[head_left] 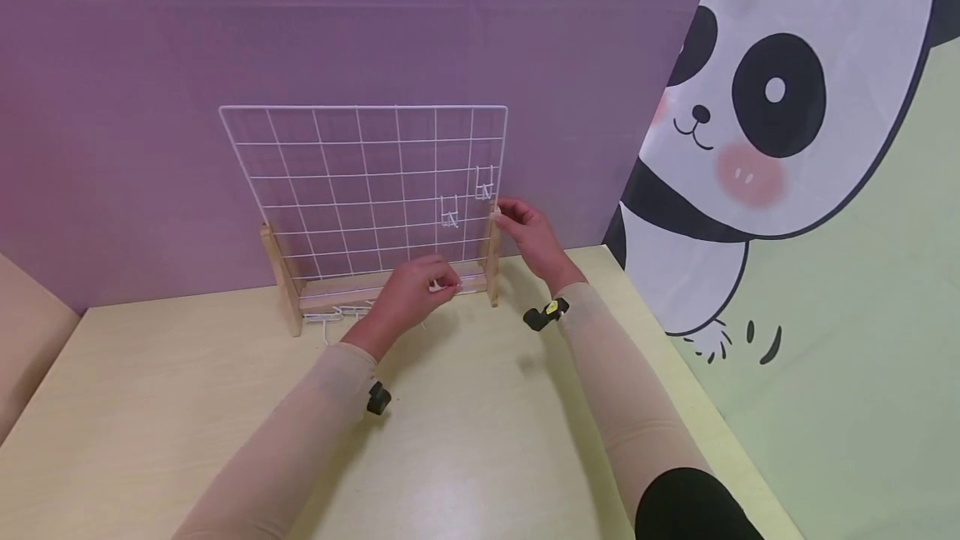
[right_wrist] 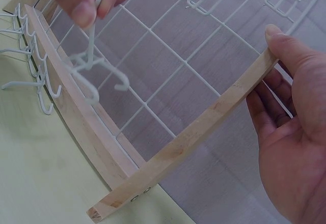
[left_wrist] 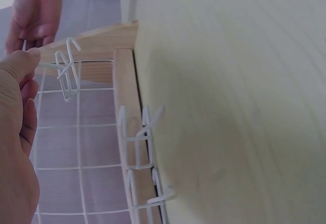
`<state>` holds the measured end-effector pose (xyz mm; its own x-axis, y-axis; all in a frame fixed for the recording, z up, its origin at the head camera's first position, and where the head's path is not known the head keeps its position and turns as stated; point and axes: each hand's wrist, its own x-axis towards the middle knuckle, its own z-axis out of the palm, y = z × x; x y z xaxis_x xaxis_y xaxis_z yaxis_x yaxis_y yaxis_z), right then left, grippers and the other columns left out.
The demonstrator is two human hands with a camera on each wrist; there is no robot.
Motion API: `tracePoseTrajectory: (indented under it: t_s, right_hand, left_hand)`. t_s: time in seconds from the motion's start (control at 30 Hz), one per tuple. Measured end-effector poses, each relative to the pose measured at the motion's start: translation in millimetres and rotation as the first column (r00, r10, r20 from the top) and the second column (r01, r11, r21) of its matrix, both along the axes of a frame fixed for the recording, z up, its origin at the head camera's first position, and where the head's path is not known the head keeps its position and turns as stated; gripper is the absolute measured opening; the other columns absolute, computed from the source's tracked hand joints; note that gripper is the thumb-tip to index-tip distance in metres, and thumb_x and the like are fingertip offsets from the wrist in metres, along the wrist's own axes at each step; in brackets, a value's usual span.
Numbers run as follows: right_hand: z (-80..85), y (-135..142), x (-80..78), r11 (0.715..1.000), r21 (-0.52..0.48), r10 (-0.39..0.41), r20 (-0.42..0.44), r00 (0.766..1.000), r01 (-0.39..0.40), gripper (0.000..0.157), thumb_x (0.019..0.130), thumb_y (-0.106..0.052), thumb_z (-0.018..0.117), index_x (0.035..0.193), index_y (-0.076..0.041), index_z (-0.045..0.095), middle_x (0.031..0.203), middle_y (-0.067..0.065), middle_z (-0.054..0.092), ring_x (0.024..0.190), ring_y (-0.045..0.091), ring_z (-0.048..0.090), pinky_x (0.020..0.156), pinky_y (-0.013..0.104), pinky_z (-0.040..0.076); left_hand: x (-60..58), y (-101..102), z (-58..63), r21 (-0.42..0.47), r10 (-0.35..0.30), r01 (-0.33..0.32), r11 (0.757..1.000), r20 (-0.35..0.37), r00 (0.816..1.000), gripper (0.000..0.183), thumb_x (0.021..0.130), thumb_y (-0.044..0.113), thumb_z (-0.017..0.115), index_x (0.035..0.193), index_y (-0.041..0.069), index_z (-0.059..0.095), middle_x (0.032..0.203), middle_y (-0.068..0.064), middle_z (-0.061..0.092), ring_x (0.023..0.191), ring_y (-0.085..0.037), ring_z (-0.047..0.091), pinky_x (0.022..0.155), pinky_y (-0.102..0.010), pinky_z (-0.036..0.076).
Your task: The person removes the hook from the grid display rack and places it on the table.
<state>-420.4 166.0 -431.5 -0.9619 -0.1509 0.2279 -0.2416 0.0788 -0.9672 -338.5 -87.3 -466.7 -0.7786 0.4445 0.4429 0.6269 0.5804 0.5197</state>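
Observation:
A white wire grid panel (head_left: 362, 142) leans back in a wooden stand on the table. My left hand (head_left: 416, 290) is in front of its lower right part, thumb and fingertips pinching the stem of a white wire hook (right_wrist: 91, 40). The hook's bent prongs point away from the fingers, in front of the grid. At the stand's right side, my right hand (head_left: 528, 236) grips the top of the wooden upright (right_wrist: 178, 147), thumb on the near face and fingers behind. Two similar hooks, an upper one (head_left: 484, 190) and a lower one (head_left: 450, 219), hang on the grid's right part.
Several more white hooks (right_wrist: 38, 83) lie along the front of the stand's wooden base, partly behind my left forearm in the head view. The left upright (head_left: 281, 282) stands near a purple wall (head_left: 112, 148). A panda picture (head_left: 780, 107) covers the right wall, beyond the table edge.

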Motion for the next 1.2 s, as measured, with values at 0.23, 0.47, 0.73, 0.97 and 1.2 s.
tracePoseTrajectory:
  t_s: [0.23,0.47,0.73,0.97,1.2]
  right_hand:
    - [0.4,0,0.4,1.0,0.001,0.0,-0.003,1.0,0.0,0.036,0.11,-0.019,0.071,0.142,-0.003,0.069,0.134,0.008,0.071,0.13,0.023,0.063,0.124,0.044,0.043]
    - [-1.3,0,-1.9,1.0,-0.006,0.002,-0.006,1.0,-0.002,0.036,0.11,-0.019,0.072,0.142,-0.003,0.07,0.133,0.008,0.071,0.128,0.022,0.063,0.123,0.044,0.043]
    - [-1.6,1,-2.0,1.0,-0.018,0.012,-0.004,1.0,-0.012,0.037,0.109,-0.019,0.073,0.142,-0.002,0.069,0.133,0.009,0.071,0.128,0.022,0.063,0.124,0.044,0.043]
    - [-2.9,1,-3.2,1.0,-0.013,0.013,-0.001,1.0,-0.013,0.037,0.109,-0.021,0.073,0.141,-0.003,0.07,0.132,0.007,0.071,0.128,0.022,0.063,0.124,0.045,0.042]
    - [-3.3,2,-3.9,1.0,-0.015,0.004,0.008,1.0,-0.004,0.036,0.109,-0.02,0.073,0.141,-0.005,0.07,0.133,0.007,0.071,0.129,0.023,0.062,0.124,0.045,0.042]
  left_hand:
    - [-6.3,3,-9.0,-0.03,0.017,-0.016,0.999,0.023,1.0,0.005,0.1,0.01,0.084,0.103,0.014,0.083,0.1,0.003,0.072,0.097,-0.019,0.07,0.087,-0.037,0.063]
    - [-13.4,5,-18.1,-0.069,0.028,-0.024,0.997,0.05,0.998,0.004,0.099,0.012,0.085,0.101,0.013,0.082,0.099,0.004,0.07,0.096,-0.019,0.069,0.09,-0.039,0.062]
    - [-17.1,8,-24.2,-0.116,0.047,-0.039,0.993,0.065,0.997,0.005,0.099,0.01,0.084,0.099,0.014,0.081,0.098,0.001,0.071,0.096,-0.021,0.069,0.093,-0.041,0.062]
    - [-20.1,9,-29.5,-0.145,0.043,-0.035,0.989,0.048,0.998,0.006,0.099,0.009,0.084,0.096,0.012,0.082,0.095,0.001,0.069,0.09,-0.021,0.066,0.088,-0.04,0.062]
    - [-19.6,10,-34.8,-0.159,0.026,-0.025,0.987,0.005,1.0,0.011,0.097,0.008,0.085,0.091,0.014,0.078,0.093,0.002,0.067,0.088,-0.019,0.065,0.087,-0.041,0.06]
